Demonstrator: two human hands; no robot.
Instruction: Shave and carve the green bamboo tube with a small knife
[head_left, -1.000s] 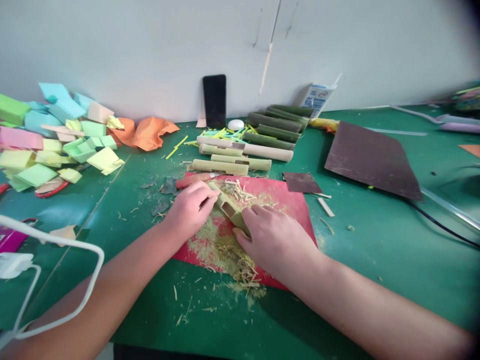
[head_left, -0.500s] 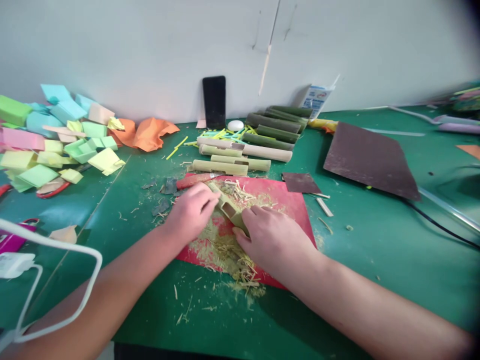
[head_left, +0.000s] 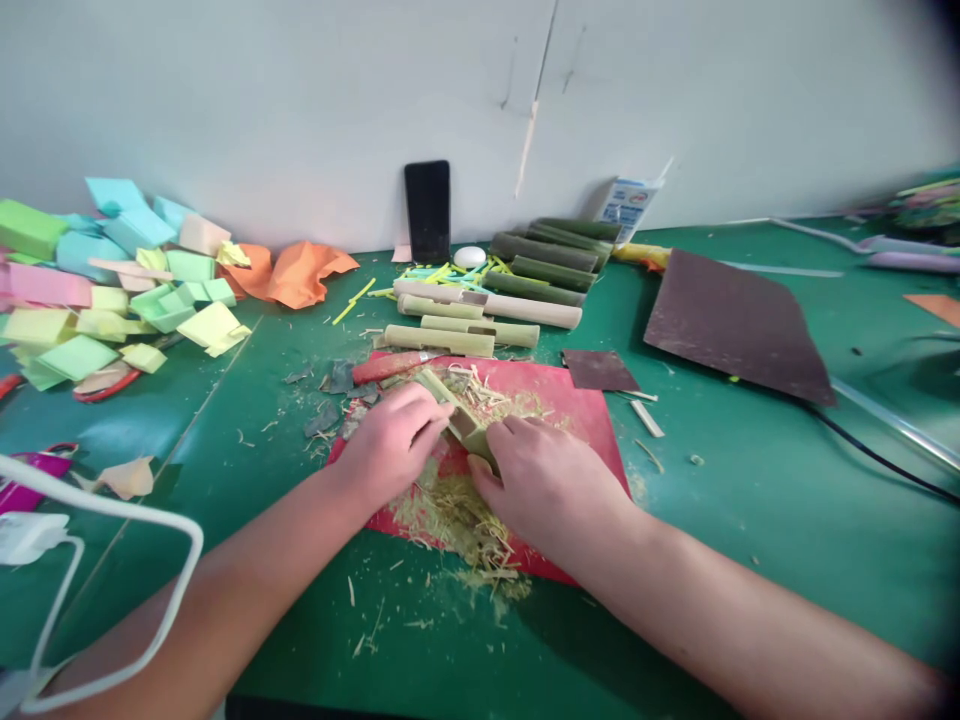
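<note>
A short pale-green bamboo tube [head_left: 466, 430] with a notch cut in its side lies slanted over a red sheet [head_left: 592, 420]. My right hand [head_left: 551, 480] is closed round its near end, the thumb below. Against the notch, my left hand [head_left: 401, 435] has its fingers pinched together; whatever is between them is hidden. Bamboo shavings and dust [head_left: 465, 520] cover much of the sheet. Behind the left hand is a red-handled tool [head_left: 394, 366], its far part mostly out of sight. A small dark brown sheet [head_left: 600, 370] overlaps the red sheet's back right corner.
Notched bamboo tubes [head_left: 439, 340] and dark green ones [head_left: 555, 250] lie behind. A phone [head_left: 427, 212] leans on the wall. Folded coloured papers [head_left: 135, 270] pile up left; a white cable [head_left: 196, 540] loops above my left forearm. A large brown sheet [head_left: 735, 325] lies right.
My left hand has slid a little toward me and right along the bamboo tube, nearer the notch. The right hand keeps its hold. The view has shifted slightly.
</note>
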